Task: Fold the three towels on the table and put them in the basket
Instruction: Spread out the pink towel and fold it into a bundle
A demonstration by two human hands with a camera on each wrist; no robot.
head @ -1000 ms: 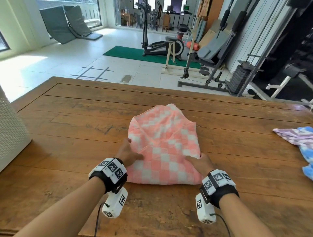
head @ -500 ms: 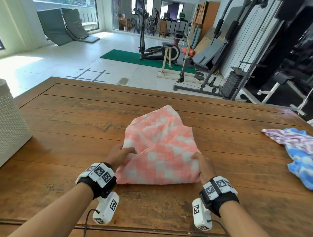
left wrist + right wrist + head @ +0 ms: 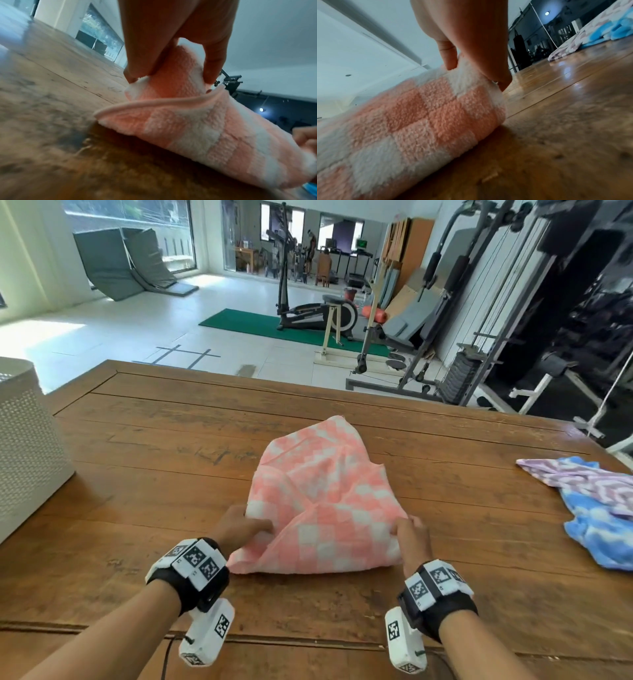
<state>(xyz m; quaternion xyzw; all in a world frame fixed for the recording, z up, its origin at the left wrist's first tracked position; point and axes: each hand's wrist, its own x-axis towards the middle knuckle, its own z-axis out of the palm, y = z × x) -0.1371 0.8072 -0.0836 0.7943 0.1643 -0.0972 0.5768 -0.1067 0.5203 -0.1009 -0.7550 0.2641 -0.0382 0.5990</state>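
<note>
A pink and white checked towel [image 3: 325, 501] lies partly folded in the middle of the wooden table [image 3: 171, 440]. My left hand [image 3: 245, 529] pinches the towel's near left part [image 3: 171, 75] between thumb and fingers and lifts it a little. My right hand [image 3: 409, 534] pinches the near right corner [image 3: 471, 75] the same way. A blue, purple and white towel [image 3: 596, 508] lies crumpled at the table's right edge. The white perforated basket [image 3: 24, 446] stands at the far left of the table.
Bare wood lies between the pink towel and the basket, and between it and the blue towel [image 3: 599, 31]. Beyond the table's far edge is a tiled gym floor with a green mat [image 3: 274, 326] and exercise machines [image 3: 428, 337].
Both hands have gone from resting on the pink towel's near edge to pinching its two near parts and raising them slightly. The near left flap now stands up off the table.
</note>
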